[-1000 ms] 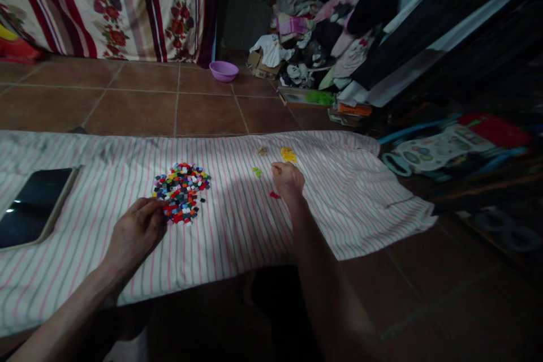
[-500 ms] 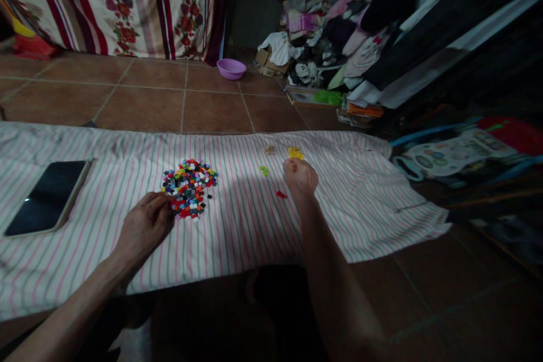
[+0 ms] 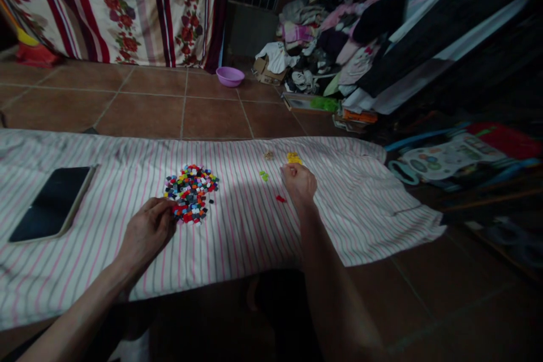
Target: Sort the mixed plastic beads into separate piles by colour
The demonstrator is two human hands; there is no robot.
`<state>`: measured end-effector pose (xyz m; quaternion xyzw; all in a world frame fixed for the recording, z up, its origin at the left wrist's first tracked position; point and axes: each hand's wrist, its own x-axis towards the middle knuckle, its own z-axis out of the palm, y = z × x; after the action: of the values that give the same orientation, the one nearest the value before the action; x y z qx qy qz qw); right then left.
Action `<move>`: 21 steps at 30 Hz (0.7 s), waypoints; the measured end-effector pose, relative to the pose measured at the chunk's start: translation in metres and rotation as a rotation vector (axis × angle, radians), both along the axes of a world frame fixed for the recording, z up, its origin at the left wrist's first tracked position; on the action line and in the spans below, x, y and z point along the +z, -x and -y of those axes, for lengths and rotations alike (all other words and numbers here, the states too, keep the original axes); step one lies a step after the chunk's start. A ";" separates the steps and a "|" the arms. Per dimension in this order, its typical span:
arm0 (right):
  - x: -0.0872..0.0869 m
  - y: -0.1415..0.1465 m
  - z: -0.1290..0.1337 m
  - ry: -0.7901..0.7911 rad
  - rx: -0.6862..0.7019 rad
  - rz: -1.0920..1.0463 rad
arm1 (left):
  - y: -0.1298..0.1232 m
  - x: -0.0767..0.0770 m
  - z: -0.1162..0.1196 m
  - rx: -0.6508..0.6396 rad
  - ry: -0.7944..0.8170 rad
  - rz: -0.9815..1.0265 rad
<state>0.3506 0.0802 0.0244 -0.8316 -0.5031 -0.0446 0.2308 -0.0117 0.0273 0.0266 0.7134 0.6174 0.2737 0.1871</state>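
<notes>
A mixed heap of tiny coloured pieces [image 3: 193,189] lies on the striped cloth. My left hand [image 3: 148,226] rests at its left edge, thumb and fingers drawn together against a few red pieces. Whether anything sits between those fingertips is hidden. Just in front of a small yellow cluster [image 3: 293,156] is my right hand [image 3: 301,185], its fingers curled closed; what they hold, if anything, cannot be seen. To its left are a light green cluster [image 3: 263,176], a small red group [image 3: 280,198] and a beige cluster [image 3: 268,155].
A phone [image 3: 53,203] with a dark screen lies at the left on the striped cloth [image 3: 237,237]. Beyond, a purple basin [image 3: 230,76] stands on the tiled floor, near a heap of clothes [image 3: 322,45]. A floral curtain [image 3: 144,5] hangs at the back.
The view has tilted slightly, so the scene sits a little lower. Both hands stay in nearly the same places, fingers still closed.
</notes>
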 end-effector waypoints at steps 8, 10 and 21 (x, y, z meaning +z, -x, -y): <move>0.009 0.007 0.002 0.056 -0.071 -0.026 | 0.004 -0.004 -0.001 -0.018 -0.032 -0.005; 0.012 0.014 -0.002 0.101 -0.039 -0.015 | 0.004 -0.006 -0.002 -0.023 -0.040 -0.004; 0.014 0.063 -0.068 0.306 0.328 0.224 | 0.005 -0.010 -0.004 -0.050 -0.082 0.027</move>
<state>0.2875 0.1485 0.0382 -0.7541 -0.6546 -0.0217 0.0491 -0.0171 0.0313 0.0166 0.7319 0.5849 0.3037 0.1731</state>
